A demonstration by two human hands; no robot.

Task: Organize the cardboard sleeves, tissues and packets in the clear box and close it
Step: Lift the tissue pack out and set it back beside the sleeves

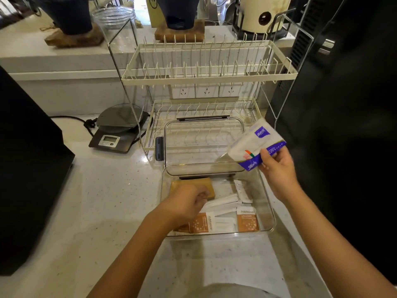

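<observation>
The clear box (269,208) stands open on the counter in front of me. Its clear lid (203,145) leans upright against the dish rack behind it. Inside the box, my left hand (187,200) is closed over the brown cardboard sleeves (209,186) at the back left. Orange packets (247,220) and white packets (223,204) lie scattered over the box floor. My right hand (277,166) holds a white and blue tissue pack (255,145) tilted above the box's back right corner.
A cream two-tier dish rack (206,76) stands behind the box. A digital scale (116,134) with a black cable sits to the left. Dark appliances flank both sides (28,168). Pots and a jar are on the raised ledge.
</observation>
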